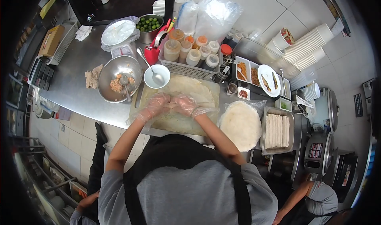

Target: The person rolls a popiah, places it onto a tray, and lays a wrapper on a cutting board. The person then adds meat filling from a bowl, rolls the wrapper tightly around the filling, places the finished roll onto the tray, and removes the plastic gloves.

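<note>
Head view shows a thin, pale, round dough sheet [192,87] lying on a worn, greenish-cream rectangular cutting board [178,124]. At its near side, the left hand [157,102] and right hand [185,104], in loose clear plastic gloves [198,111], have their fingers curled in and tips nearly meeting, though I cannot tell what they pinch. Being probably light, limp and easily torn, the sheet would suit gentle, spread fingertips along its near edge.
</note>
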{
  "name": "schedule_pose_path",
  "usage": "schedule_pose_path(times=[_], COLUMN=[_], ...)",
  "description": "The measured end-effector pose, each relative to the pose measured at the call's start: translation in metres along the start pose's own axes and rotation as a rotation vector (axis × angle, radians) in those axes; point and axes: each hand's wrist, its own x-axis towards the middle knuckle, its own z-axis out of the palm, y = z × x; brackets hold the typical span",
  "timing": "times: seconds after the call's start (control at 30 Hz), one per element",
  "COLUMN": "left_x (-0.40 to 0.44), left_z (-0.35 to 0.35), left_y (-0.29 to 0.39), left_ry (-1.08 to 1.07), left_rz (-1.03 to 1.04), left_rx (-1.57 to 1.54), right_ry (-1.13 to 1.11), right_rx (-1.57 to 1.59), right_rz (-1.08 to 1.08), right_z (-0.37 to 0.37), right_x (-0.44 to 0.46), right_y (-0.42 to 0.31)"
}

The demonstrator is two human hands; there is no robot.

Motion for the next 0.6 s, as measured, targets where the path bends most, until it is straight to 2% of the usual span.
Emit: schedule_pose_path(times=[0.1, 0.13, 0.23, 0.4, 0.5, 0.53, 0.6], left_x=[0.0, 0.001, 0.004, 0.012, 0.011, 0.01, 0.014], left_z=[0.002, 0.005, 0.015, 0.002, -0.007, -0.01, 0.003], left_y=[0.0, -0.001, 0.007, 0.011, 0.02, 0.024, 0.023], left_ry=[0.001, 0.0, 0.023, -0.154, -0.223, -0.24, -0.185], left_rz=[0.085, 0.118, 0.197, 0.093, -0.004, -0.044, 0.009], left_rx=[0.138, 0.199, 0.026, -0.025, -0.033, -0.032, -0.02], right_ry=[0.148, 0.139, 0.118, 0.042, -0.001, 0.018, 0.058], right_rx=[0.08, 0.011, -0.097, -0.058, -0.089, -0.088, -0.076], right_rz=[-0.067, -0.05, 0.004, 0.07, 0.254, 0.178, 0.034], right_z=[-0.012, -0.024, -0.039, -0.048, -0.046, -0.044, -0.032], right_x=[-0.02, -0.028, -0.046, -0.054, -0.054, -0.052, -0.044], right_y=[0.02, 0.022, 0.025, 0.031, 0.042, 0.043, 0.036])
